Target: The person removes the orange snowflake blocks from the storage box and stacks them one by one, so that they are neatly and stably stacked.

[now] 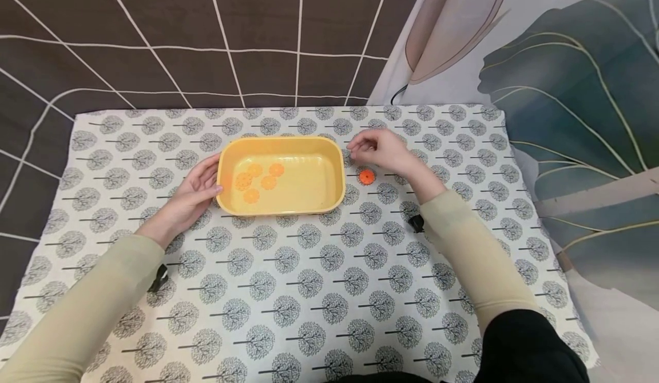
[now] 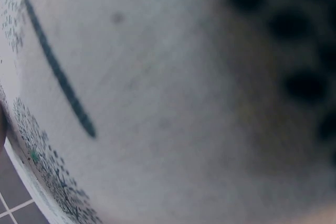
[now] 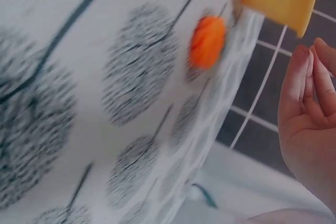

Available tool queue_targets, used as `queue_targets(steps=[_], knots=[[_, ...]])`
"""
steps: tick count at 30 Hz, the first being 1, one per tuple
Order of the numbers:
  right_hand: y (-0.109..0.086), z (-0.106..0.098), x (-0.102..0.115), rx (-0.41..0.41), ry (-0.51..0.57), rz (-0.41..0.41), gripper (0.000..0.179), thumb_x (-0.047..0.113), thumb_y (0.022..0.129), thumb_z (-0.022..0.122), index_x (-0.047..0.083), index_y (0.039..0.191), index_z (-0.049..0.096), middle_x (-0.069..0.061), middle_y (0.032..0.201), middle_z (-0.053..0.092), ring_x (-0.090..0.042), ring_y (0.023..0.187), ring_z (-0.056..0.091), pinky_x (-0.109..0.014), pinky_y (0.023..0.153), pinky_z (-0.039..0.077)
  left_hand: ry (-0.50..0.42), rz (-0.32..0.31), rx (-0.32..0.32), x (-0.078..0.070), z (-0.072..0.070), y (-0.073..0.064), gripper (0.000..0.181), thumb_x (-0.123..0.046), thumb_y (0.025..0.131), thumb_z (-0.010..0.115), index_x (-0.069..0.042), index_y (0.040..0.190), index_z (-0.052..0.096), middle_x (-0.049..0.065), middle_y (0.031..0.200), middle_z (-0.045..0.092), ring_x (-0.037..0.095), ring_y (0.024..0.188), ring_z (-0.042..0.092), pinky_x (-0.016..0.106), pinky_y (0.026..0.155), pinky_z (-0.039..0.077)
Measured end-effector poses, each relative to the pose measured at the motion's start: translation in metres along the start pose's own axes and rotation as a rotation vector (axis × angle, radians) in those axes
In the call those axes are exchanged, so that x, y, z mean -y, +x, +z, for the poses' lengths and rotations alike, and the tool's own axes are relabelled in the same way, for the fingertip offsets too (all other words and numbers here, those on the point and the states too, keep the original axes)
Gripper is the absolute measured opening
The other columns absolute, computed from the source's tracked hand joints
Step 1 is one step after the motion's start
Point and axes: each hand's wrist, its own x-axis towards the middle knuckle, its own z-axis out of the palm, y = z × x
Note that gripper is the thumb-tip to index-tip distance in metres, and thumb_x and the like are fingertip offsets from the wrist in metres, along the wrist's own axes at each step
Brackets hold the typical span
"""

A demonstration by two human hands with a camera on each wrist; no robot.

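A yellow rectangular tub point(image 1: 319, 204) sits on the tablecloth, with several flat orange scalloped discs point(image 1: 251, 195) in its left half. My left hand point(image 1: 198, 188) holds the tub's left end, thumb at the rim and fingers along the outer wall. Just off the right end is my right hand point(image 1: 381, 150), its fingers loosely bent and nothing seen between them. On the cloth below that hand lies one brighter orange scalloped disc point(image 1: 366, 177). The right wrist view shows this orange disc point(image 3: 207, 42), blurred, left of my right hand point(image 3: 315, 98). The left wrist view shows mostly blurred cloth.
The white tablecloth point(image 1: 309, 291) carries a printed tree pattern. Behind it hangs a dark cloth with white grid lines point(image 1: 257, 23). A leaf-patterned curtain point(image 1: 582, 114) borders the right side, and a thin black cable point(image 1: 397, 94) shows at the back edge.
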Motion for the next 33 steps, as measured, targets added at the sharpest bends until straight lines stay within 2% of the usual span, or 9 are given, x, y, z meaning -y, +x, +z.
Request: queue_targets(steps=[9, 19, 27, 33], knots=[[0.019, 0.027, 0.030, 0.005, 0.057, -0.069, 0.021, -0.003, 0.094, 0.074, -0.005, 0.115, 0.074, -0.020, 0.111, 0.076, -0.021, 0.097, 0.069, -0.018, 0.086, 0.060, -0.006, 0.003, 0.000, -0.001, 0.000, 0.001, 0.072, 0.012, 0.099, 0.057, -0.018, 0.162, 0.038, 0.006, 0.174, 0.027, -0.004, 0.139, 0.050, 0.012, 0.119, 0.043], [0.038, 0.065, 0.047, 0.081, 0.066, -0.114, 0.021, -0.003, 0.093, 0.075, -0.006, 0.114, 0.074, -0.020, 0.110, 0.076, -0.026, 0.098, 0.070, -0.025, 0.090, 0.063, -0.002, -0.023, -0.011, -0.003, 0.003, 0.000, 0.075, 0.010, 0.098, 0.060, -0.014, 0.164, 0.032, 0.018, 0.178, 0.008, -0.001, 0.145, 0.046, 0.013, 0.121, 0.042], [0.047, 0.087, 0.053, 0.115, 0.063, -0.147, 0.020, -0.004, 0.092, 0.076, -0.005, 0.112, 0.075, -0.019, 0.109, 0.076, -0.027, 0.098, 0.071, -0.025, 0.090, 0.064, 0.010, -0.025, -0.010, -0.003, 0.002, 0.000, 0.075, 0.009, 0.099, 0.060, -0.015, 0.165, 0.032, 0.017, 0.178, 0.008, 0.009, 0.156, 0.036, 0.015, 0.123, 0.040], [0.055, 0.098, 0.053, 0.135, 0.017, -0.137, 0.020, -0.002, 0.093, 0.077, 0.000, 0.113, 0.076, -0.015, 0.110, 0.078, -0.024, 0.101, 0.073, -0.022, 0.090, 0.064, 0.007, -0.021, -0.005, -0.002, 0.001, -0.001, 0.075, 0.011, 0.100, 0.056, -0.017, 0.165, 0.032, 0.015, 0.179, 0.009, 0.001, 0.150, 0.042, 0.013, 0.122, 0.039]])
